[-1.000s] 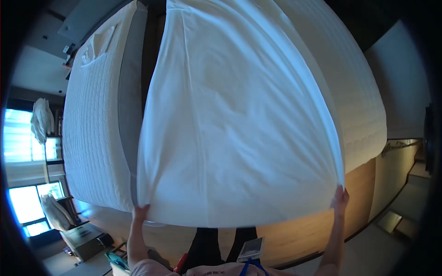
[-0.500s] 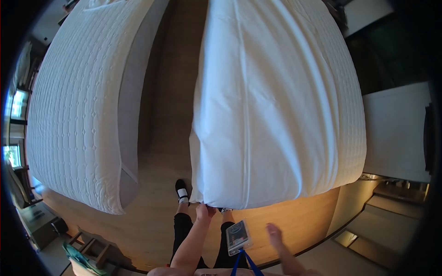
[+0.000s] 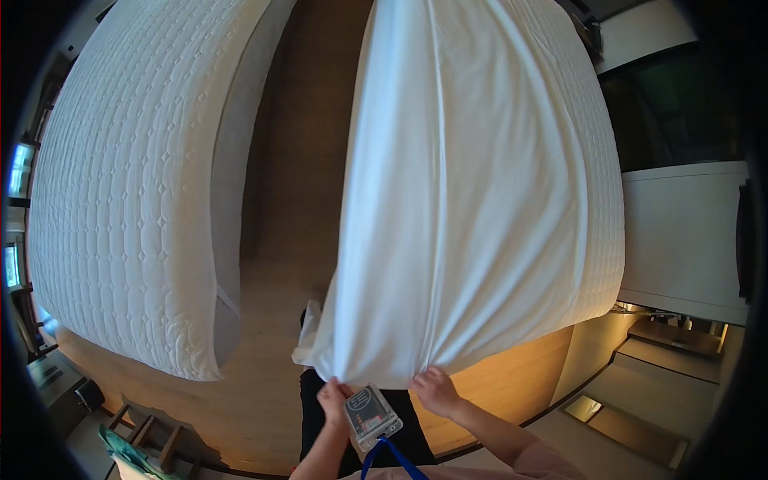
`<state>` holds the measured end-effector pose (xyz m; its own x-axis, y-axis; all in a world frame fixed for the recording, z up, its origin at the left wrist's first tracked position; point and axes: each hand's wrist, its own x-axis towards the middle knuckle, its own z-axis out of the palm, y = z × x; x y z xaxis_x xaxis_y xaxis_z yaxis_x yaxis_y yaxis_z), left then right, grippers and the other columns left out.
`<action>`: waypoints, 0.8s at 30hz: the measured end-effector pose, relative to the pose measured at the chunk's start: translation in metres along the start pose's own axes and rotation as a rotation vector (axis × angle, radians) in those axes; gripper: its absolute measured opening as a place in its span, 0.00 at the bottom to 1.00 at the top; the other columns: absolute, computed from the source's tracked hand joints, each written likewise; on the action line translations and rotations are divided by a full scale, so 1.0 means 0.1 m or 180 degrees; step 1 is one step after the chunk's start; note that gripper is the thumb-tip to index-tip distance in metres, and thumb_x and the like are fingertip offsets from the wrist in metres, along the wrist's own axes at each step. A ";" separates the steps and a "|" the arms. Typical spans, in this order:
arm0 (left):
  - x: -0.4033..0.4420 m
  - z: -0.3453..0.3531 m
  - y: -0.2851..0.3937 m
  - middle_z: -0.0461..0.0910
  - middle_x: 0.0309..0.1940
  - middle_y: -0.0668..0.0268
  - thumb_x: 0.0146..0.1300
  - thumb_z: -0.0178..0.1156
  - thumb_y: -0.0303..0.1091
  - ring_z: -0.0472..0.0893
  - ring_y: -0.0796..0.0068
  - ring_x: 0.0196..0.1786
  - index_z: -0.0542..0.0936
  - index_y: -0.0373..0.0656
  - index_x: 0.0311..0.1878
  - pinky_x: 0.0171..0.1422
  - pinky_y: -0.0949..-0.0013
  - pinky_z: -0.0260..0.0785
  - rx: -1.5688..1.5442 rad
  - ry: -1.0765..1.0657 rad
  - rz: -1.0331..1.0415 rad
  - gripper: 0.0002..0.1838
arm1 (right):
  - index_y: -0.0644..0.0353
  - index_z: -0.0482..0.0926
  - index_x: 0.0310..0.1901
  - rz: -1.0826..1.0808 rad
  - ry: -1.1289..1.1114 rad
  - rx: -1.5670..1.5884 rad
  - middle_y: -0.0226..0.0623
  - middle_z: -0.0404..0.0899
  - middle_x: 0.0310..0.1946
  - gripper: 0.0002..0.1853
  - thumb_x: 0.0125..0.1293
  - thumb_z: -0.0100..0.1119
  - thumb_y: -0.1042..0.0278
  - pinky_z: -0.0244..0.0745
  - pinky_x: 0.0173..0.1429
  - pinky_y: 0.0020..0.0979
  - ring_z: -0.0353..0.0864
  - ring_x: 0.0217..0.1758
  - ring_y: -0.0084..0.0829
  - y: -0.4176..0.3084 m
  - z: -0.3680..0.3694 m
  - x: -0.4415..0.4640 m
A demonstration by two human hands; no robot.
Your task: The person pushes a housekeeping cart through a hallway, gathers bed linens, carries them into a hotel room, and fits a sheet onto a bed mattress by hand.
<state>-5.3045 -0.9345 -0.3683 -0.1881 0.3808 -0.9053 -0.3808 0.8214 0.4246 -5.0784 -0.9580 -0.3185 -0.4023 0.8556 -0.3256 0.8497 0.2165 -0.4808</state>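
Observation:
A white bed sheet [image 3: 472,216] lies over most of the right-hand bed, with long creases running towards its foot edge. My left hand [image 3: 333,400] is closed on the sheet's near edge, close to its left corner. A little to the right, my right hand [image 3: 436,391] grips the same edge, fingers curled over the cloth. Between the two hands the edge is drawn out towards me. A loose bit of sheet [image 3: 308,344] hangs at the left corner. The quilted mattress [image 3: 604,240] shows along the sheet's right side.
A second bed with a quilted white mattress [image 3: 120,216] stands at left, across a strip of wooden floor [image 3: 292,176]. A badge [image 3: 372,414] on a blue lanyard dangles before me. A white cabinet [image 3: 684,240] stands right; a wooden chair [image 3: 144,436] lower left.
My right hand has come in from the right and taken hold of the sheet's edge. My left hand has moved slightly left and nearer me, and the edge is pulled towards me.

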 end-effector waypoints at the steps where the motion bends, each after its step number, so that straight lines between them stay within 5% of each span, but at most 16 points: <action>1: 0.13 -0.03 0.00 0.64 0.09 0.68 0.64 0.46 0.38 0.64 0.79 0.11 0.65 0.43 0.13 0.16 0.73 0.56 0.0051 0.0088 0.0004 0.21 | 0.57 0.74 0.28 -0.0055 -0.0009 0.0163 0.36 0.71 0.26 0.03 0.50 0.53 0.73 0.67 0.45 0.34 0.76 0.33 0.34 -0.05 -0.05 -0.07; 4: 0.73 0.06 -0.49 0.65 0.08 0.67 0.61 0.48 0.34 0.67 0.74 0.11 0.68 0.37 0.14 0.16 0.71 0.60 0.0801 -0.0074 -0.0362 0.19 | 0.58 0.73 0.27 -0.0386 -0.0285 0.0452 0.37 0.71 0.26 0.04 0.47 0.53 0.72 0.67 0.44 0.33 0.75 0.30 0.34 -0.21 -0.27 0.01; 5: 1.03 0.08 -0.74 0.69 0.10 0.63 0.60 0.51 0.37 0.72 0.70 0.13 0.71 0.34 0.16 0.18 0.69 0.64 0.1145 -0.0235 -0.0375 0.19 | 0.58 0.73 0.26 0.0075 0.0098 0.1097 0.37 0.72 0.26 0.04 0.46 0.52 0.71 0.67 0.43 0.32 0.74 0.28 0.34 -0.06 0.21 -0.09; 6: 1.15 0.22 -0.73 0.77 0.19 0.56 0.58 0.51 0.39 0.80 0.64 0.23 0.76 0.34 0.22 0.25 0.65 0.71 0.2180 -0.0194 -0.0493 0.17 | 0.58 0.73 0.26 0.0059 0.0086 0.1076 0.37 0.72 0.26 0.04 0.46 0.52 0.71 0.67 0.43 0.32 0.74 0.28 0.34 0.14 0.51 -0.04; 9: 1.49 0.62 -0.75 0.80 0.36 0.55 0.57 0.52 0.39 0.81 0.60 0.41 0.81 0.41 0.33 0.40 0.59 0.73 0.4706 -0.0387 0.0038 0.13 | 0.58 0.73 0.26 -0.0802 -0.0581 -0.0100 0.38 0.72 0.26 0.05 0.47 0.51 0.68 0.67 0.40 0.32 0.74 0.30 0.35 0.41 0.90 0.08; 12: 1.70 0.79 -0.77 0.80 0.40 0.59 0.56 0.51 0.43 0.79 0.58 0.45 0.81 0.45 0.38 0.47 0.56 0.72 0.5367 -0.0925 0.0361 0.15 | 0.58 0.76 0.32 -0.0176 -0.0975 -0.0069 0.39 0.75 0.31 0.10 0.49 0.51 0.64 0.69 0.42 0.33 0.76 0.37 0.37 0.37 0.97 0.07; 13: 1.72 0.78 -0.70 0.81 0.39 0.59 0.56 0.51 0.43 0.80 0.58 0.45 0.81 0.46 0.37 0.47 0.56 0.72 0.5577 -0.1210 0.0297 0.14 | 0.58 0.76 0.35 0.0578 -0.0736 0.1514 0.41 0.76 0.34 0.12 0.50 0.52 0.62 0.70 0.44 0.34 0.75 0.40 0.39 0.46 1.25 -0.10; 14: 1.71 0.76 -0.65 0.81 0.38 0.58 0.56 0.51 0.43 0.80 0.58 0.44 0.81 0.47 0.37 0.47 0.56 0.72 0.5770 -0.1518 0.0239 0.14 | 0.59 0.76 0.37 0.0884 -0.0803 0.1852 0.42 0.76 0.36 0.13 0.52 0.52 0.61 0.70 0.46 0.35 0.75 0.43 0.41 0.47 1.38 -0.22; 16: 2.02 0.39 -0.72 0.80 0.41 0.59 0.58 0.50 0.41 0.79 0.57 0.45 0.80 0.47 0.40 0.45 0.56 0.71 0.5555 -0.2004 0.0404 0.13 | 0.60 0.77 0.41 0.1535 -0.0838 0.2516 0.44 0.77 0.40 0.15 0.56 0.52 0.60 0.69 0.51 0.38 0.74 0.48 0.44 0.50 1.64 -0.43; 18: 1.91 0.73 0.21 0.70 0.51 0.49 0.64 0.43 0.41 0.74 0.52 0.50 0.70 0.40 0.53 0.50 0.52 0.67 0.4658 -0.0327 0.0812 0.19 | 0.63 0.69 0.52 0.1783 -0.1380 0.1679 0.44 0.74 0.46 0.21 0.65 0.46 0.55 0.69 0.55 0.35 0.75 0.48 0.37 0.50 1.15 -0.12; 19: 2.00 0.95 0.51 0.67 0.54 0.46 0.64 0.45 0.40 0.71 0.52 0.55 0.64 0.35 0.58 0.58 0.55 0.63 0.3546 0.0129 0.1816 0.23 | 0.63 0.69 0.52 0.1961 -0.1426 0.1589 0.44 0.74 0.46 0.21 0.65 0.46 0.55 0.69 0.54 0.35 0.75 0.48 0.37 0.65 1.10 -0.03; 22: 1.87 2.27 1.59 0.55 0.64 0.47 0.66 0.43 0.42 0.53 0.55 0.69 0.56 0.32 0.64 0.70 0.63 0.45 0.1540 -0.1419 0.3723 0.29 | 0.63 0.70 0.51 0.2336 -0.1315 0.1691 0.44 0.75 0.45 0.21 0.65 0.47 0.56 0.69 0.54 0.35 0.75 0.48 0.37 1.06 1.15 0.09; 24: 2.13 2.92 1.55 0.55 0.65 0.47 0.67 0.37 0.47 0.52 0.55 0.69 0.53 0.31 0.65 0.71 0.63 0.41 0.0837 -0.2170 0.2945 0.32 | 0.63 0.70 0.51 0.2582 -0.1259 0.1846 0.44 0.75 0.45 0.20 0.65 0.47 0.56 0.69 0.54 0.35 0.76 0.48 0.37 1.17 1.20 0.07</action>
<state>-5.1396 -0.6019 -0.4983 0.2583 0.9603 -0.1057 -0.1400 0.1455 0.9794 -5.0226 -0.9835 -0.4749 0.0392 0.4081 -0.9121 0.6630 -0.6936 -0.2818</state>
